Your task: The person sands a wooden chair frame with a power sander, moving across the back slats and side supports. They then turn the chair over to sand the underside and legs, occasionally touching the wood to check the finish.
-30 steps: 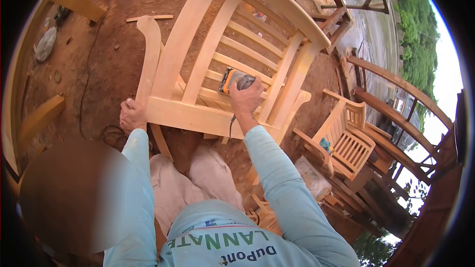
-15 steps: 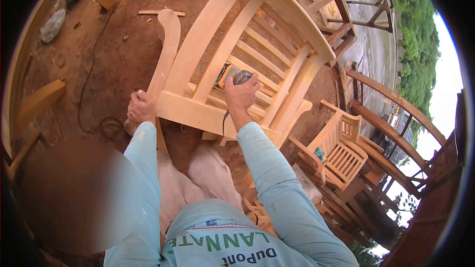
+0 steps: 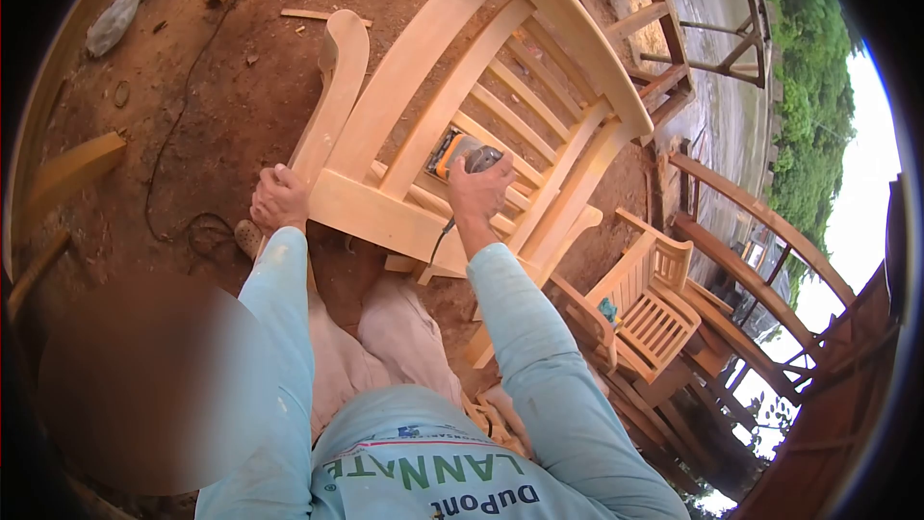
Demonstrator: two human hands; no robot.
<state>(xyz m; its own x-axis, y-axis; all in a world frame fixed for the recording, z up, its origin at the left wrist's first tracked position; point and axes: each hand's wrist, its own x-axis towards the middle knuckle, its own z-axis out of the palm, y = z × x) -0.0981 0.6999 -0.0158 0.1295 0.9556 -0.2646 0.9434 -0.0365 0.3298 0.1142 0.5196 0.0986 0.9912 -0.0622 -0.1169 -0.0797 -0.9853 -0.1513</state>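
Observation:
A pale wooden chair (image 3: 361,207) with a slatted back fills the middle of the view, tilted towards me. My right hand (image 3: 481,191) is wrapped round the dark top of an orange and black electric sander (image 3: 449,154). The sander rests against the slats of the chair back, and its cord hangs below my wrist. My left hand (image 3: 279,198) grips the chair by the end of its curved armrest (image 3: 332,101), beside the corner of the frame. Its fingertips are partly hidden.
A smaller slatted wooden chair (image 3: 659,327) stands at the right, a teal cloth (image 3: 607,309) on it. Dark wooden frames (image 3: 760,217) line the right side. A black cord (image 3: 178,135) runs over the dirt floor (image 3: 231,87) at the left. A stick (image 3: 322,15) lies beyond the armrest.
The view has shifted slightly. The sander has tilted a little in my right hand and shows more of its side. My left hand keeps its hold on the chair.

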